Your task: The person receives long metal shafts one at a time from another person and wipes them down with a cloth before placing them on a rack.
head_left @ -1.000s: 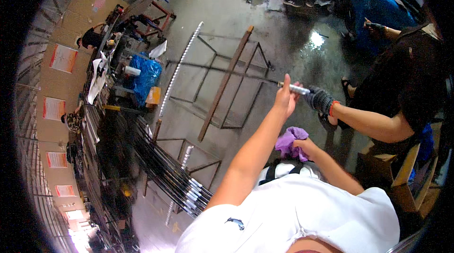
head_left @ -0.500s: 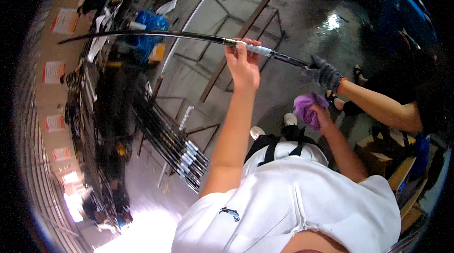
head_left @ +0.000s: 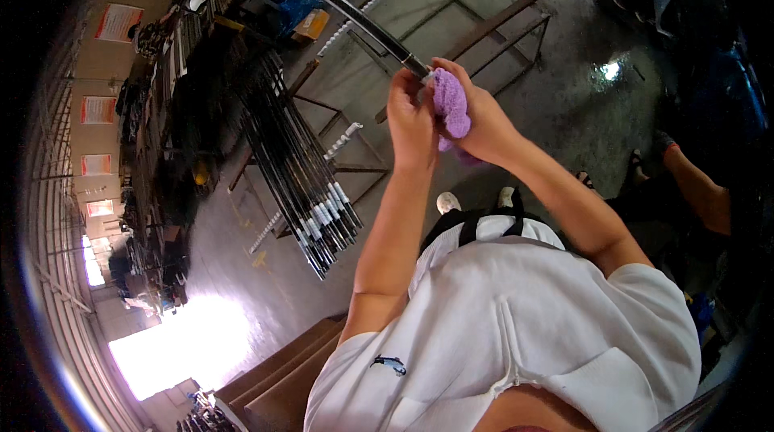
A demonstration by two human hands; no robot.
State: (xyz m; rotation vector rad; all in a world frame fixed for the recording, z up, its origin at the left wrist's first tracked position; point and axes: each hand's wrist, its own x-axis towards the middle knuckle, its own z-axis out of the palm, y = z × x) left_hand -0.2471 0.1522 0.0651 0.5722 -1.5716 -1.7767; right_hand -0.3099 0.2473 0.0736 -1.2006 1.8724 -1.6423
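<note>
A long black fishing rod [head_left: 355, 16] slants from the upper left down to my hands in front of me. My left hand [head_left: 413, 121] is closed round its handle end. Beside it, my right hand [head_left: 482, 119] is closed on a bunched purple cloth [head_left: 451, 103], which is pressed against the handle. Both hands nearly touch each other. The cloth and my fingers hide most of the handle, and the rod's far end runs out at the upper edge.
Several black rods [head_left: 298, 174] with pale grips lie side by side on a metal rack to the left. Beyond my hands stands a metal frame with a brown bar [head_left: 500, 22]. At the right is a co-worker's forearm [head_left: 697, 182]. A brown padded seat [head_left: 298, 392] sits lower left.
My right hand has brought the purple cloth up to the rod's handle, beside my left hand. The co-worker's gloved hand has let go of the rod's end. The rod now slants more steeply.
</note>
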